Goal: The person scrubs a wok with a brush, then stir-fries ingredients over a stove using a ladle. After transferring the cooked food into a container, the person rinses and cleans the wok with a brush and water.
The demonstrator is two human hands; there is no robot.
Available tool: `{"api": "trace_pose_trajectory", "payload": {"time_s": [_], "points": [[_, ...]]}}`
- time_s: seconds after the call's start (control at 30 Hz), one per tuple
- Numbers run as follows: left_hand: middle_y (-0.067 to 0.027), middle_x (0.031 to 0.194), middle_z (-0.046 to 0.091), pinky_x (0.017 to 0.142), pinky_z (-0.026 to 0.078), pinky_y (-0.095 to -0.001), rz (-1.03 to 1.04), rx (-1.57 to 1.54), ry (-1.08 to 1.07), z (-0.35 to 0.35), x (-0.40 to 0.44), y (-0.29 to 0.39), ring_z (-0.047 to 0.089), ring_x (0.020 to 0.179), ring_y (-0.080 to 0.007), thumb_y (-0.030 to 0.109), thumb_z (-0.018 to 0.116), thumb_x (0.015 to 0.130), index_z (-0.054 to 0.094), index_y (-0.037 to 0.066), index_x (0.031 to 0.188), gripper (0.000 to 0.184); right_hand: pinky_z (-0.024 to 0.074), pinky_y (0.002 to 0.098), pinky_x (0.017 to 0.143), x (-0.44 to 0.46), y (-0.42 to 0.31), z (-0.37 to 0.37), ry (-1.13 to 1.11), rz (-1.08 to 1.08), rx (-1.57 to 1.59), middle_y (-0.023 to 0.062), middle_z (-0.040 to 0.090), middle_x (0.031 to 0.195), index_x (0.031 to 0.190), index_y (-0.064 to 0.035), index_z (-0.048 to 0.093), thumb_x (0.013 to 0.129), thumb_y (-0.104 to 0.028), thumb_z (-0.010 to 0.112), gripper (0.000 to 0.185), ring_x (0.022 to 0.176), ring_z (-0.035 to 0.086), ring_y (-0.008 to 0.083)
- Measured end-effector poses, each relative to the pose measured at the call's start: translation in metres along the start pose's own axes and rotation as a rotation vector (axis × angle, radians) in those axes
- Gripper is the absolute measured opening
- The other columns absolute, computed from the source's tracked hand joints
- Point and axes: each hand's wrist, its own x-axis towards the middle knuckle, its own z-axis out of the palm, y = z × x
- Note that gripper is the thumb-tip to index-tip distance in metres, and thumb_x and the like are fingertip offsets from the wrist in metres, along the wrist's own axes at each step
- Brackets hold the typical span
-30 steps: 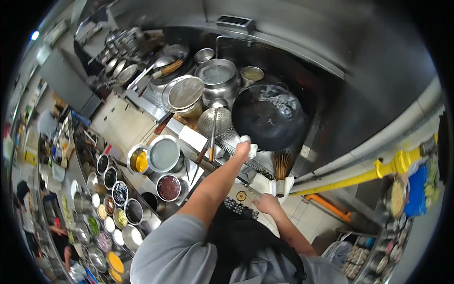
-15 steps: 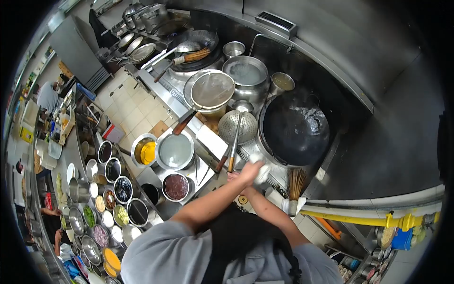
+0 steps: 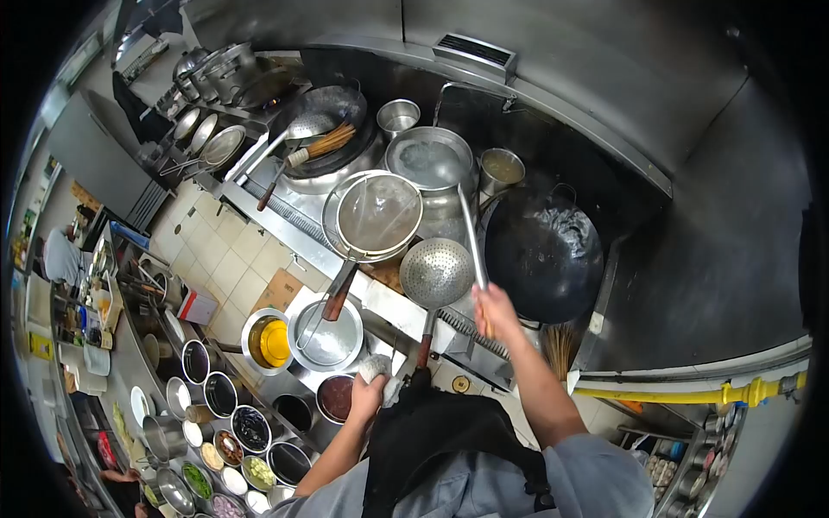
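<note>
My right hand (image 3: 494,312) is closed around the handle end of a long metal ladle (image 3: 471,231). The ladle slants up to the rim of a pot of cloudy water (image 3: 432,159); its bowl is not clearly visible. Right of that hand sits a dark wok (image 3: 542,250), with a shiny patch on its upper wall. My left hand (image 3: 370,394) grips a crumpled white cloth (image 3: 376,369) near a pot of dark red contents (image 3: 335,398). Between my hands, a perforated skimmer (image 3: 437,273) rests on the stove, its wooden handle toward me.
A strainer (image 3: 380,216) sits over a pot on the stove. Beside my left arm stand a bowl of yellow oil (image 3: 275,343) and a basin of cloudy liquid (image 3: 328,335). Several ingredient containers line the left counter. A bamboo brush (image 3: 560,345) stands below the wok; a yellow pipe (image 3: 665,391) runs at right.
My right hand has lifted the ladle off the skimmer and moved right and forward with it. My left hand has drawn back to the left with the cloth. The view has shifted.
</note>
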Motion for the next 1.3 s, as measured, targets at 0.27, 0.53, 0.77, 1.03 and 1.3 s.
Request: {"api": "trace_pose_trajectory", "payload": {"time_s": [0.27, 0.53, 0.77, 1.03, 1.3], "points": [[-0.0123, 0.102, 0.068, 0.081, 0.052, -0.0342, -0.078, -0.061, -0.02, 0.01, -0.001, 0.017, 0.066, 0.09, -0.0228, 0.009, 0.065, 0.082, 0.06, -0.004, 0.116, 0.036, 0.0511, 0.0418, 0.046, 0.219, -0.074, 0.001, 0.604, -0.442, -0.894, 0.0204, 0.069, 0.086, 0.1, 0.0025, 0.063, 0.101, -0.04, 0.047, 0.045, 0.06, 0.068, 0.029], [-0.0105, 0.099, 0.068, 0.077, 0.052, -0.0328, -0.048, -0.16, 0.033, 0.036, -0.031, 0.031, 0.066, 0.085, -0.0215, 0.005, 0.063, 0.082, 0.062, -0.003, 0.113, 0.032, 0.0348, 0.0234, 0.034, 0.261, -0.111, 0.04, -0.316, 0.493, 1.024, 0.0014, 0.04, 0.057, 0.07, -0.0074, 0.039, 0.102, -0.043, 0.042, 0.048, 0.041, 0.042, 0.0117], [-0.0101, 0.097, 0.067, 0.074, 0.053, -0.0329, -0.093, -0.229, 0.051, 0.066, -0.044, 0.039, 0.065, 0.084, -0.0216, 0.002, 0.06, 0.082, 0.06, -0.004, 0.112, 0.03, 0.039, 0.0206, 0.034, 0.207, -0.14, -0.009, -0.583, 0.358, 1.402, -0.0019, 0.042, 0.058, 0.087, -0.0032, 0.042, 0.102, -0.04, 0.047, 0.04, 0.041, 0.042, 0.0084], [-0.0077, 0.095, 0.066, 0.073, 0.051, -0.0315, -0.051, 0.033, 0.025, 0.097, -0.052, 0.031, 0.064, 0.082, -0.0186, 0.005, 0.063, 0.082, 0.061, -0.002, 0.107, 0.027, 0.0384, 0.0224, 0.035, 0.175, -0.161, -0.095, -0.752, 0.204, 1.601, -0.0047, 0.042, 0.054, 0.09, -0.0063, 0.044, 0.101, -0.055, 0.039, 0.05, 0.038, 0.04, 0.0076], [-0.0062, 0.094, 0.066, 0.075, 0.049, -0.031, 0.073, 0.252, -0.024, 0.105, -0.052, 0.027, 0.063, 0.083, -0.0184, 0.005, 0.063, 0.082, 0.062, -0.001, 0.107, 0.026, 0.0369, 0.0335, 0.035, 0.18, -0.146, -0.078, -0.042, -0.107, 0.302, 0.0002, 0.042, 0.048, 0.07, -0.0076, 0.046, 0.1, -0.053, 0.048, 0.055, 0.035, 0.041, 0.0156]]}}
